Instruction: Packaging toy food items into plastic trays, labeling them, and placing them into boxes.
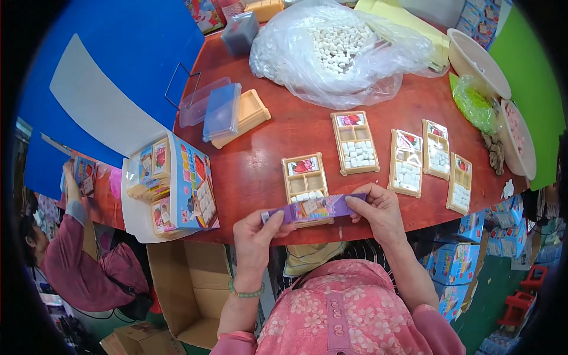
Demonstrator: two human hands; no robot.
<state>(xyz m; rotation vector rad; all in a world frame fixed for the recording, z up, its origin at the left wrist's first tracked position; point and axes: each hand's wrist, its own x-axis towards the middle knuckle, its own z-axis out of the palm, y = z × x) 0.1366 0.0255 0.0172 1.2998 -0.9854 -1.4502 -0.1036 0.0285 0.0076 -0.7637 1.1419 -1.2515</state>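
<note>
My left hand (255,236) and my right hand (380,214) pinch the two ends of a purple printed strip (318,207), stretched level between them. It may be a flat packet or a card sleeve; I cannot tell which. Beneath it, a tan compartment tray (305,181) at the table's front edge is partly covered, with white pieces showing in its lower section. Several similar trays stand to the right. Closest is a larger-looking tray (357,142) with a strawberry picture on top and white pieces in its lower section.
A plastic bag of white pieces (340,47) lies at the back of the red table (266,130). Left stands an open display box (195,183) of packed trays; behind it are clear lids (222,112). Bowls (482,62) line the right edge. Another person (89,260) works at far left.
</note>
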